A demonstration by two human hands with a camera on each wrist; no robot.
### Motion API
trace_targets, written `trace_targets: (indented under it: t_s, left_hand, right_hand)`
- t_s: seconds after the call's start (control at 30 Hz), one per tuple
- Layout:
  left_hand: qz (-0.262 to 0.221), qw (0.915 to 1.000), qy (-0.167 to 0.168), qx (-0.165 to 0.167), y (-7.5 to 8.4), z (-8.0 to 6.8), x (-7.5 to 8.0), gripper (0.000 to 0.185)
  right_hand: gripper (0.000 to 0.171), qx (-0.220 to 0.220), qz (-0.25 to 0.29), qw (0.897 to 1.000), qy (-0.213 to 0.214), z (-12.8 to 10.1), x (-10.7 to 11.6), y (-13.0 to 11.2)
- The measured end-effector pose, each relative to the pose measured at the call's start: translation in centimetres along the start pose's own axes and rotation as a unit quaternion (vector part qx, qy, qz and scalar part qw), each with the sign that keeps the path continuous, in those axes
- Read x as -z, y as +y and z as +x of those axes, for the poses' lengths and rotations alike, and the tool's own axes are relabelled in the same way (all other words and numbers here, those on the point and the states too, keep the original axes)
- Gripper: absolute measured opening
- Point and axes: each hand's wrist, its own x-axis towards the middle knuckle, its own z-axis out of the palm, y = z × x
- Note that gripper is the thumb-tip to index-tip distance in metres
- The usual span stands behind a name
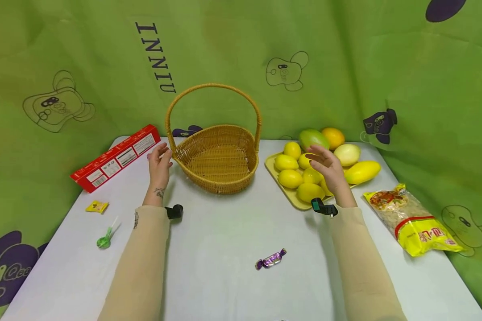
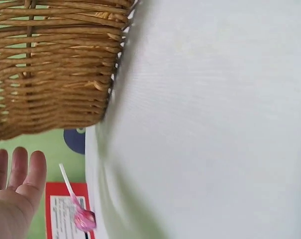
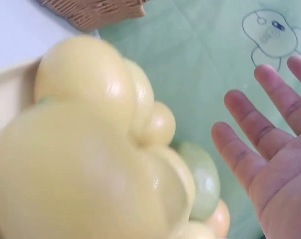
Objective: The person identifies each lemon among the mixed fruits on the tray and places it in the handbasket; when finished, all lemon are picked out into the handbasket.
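Lemons (image 1: 290, 178) lie heaped on a yellow tray (image 1: 283, 192) near the table's (image 1: 217, 232) far right corner, together with a green mango (image 1: 313, 138), an orange (image 1: 333, 136), a pale round fruit (image 1: 347, 154) and a long yellow fruit (image 1: 363, 172). The right hand (image 1: 328, 168) hovers over this heap with its fingers (image 3: 245, 149) straight and spread apart, holding nothing; in the right wrist view the lemons (image 3: 90, 149) fill the frame just beside the palm. The left hand (image 1: 159, 164) is beside the left rim of the wicker basket (image 1: 217, 158), which stands at the middle of the far edge. Its fingers (image 2: 20, 167) are straight and close together, gripping nothing; whether they touch the basket (image 2: 50, 74) cannot be told. A pink lollipop (image 2: 75, 209) lies just past the fingertips, near the red box (image 1: 116, 157) at the far left corner. Along the left edge lie a small yellow packet (image 1: 97, 206) and a green lollipop (image 1: 105, 238). A purple candy (image 1: 271, 259) lies near the middle of the near half. A bag (image 1: 415, 222) of snacks lies by the right edge.
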Motion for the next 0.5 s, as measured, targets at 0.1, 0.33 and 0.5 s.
trace_targets:
  t_s: [0.1, 0.33, 0.5]
  left_hand:
    - [-0.012, 0.9998, -0.012, -0.006, 1.1, 0.3, -0.3, 0.047]
    - [-0.058, 0.9981, -0.008, -0.019, 0.5, 2.6, -0.7, 0.042]
    - [-0.131, 0.9908, -0.016, -0.031, -0.4, 3.1, -1.2, 0.036]
  right_hand:
    - [0.039, 0.007, -0.004, 1.000, 0.004, -1.0, 0.5, 0.4]
    - [0.041, 0.010, 0.008, 1.000, -0.007, -3.0, 1.2, 1.2]
    - [0.044, -0.011, -0.020, 1.000, -0.019, -4.2, 1.6, 1.8]
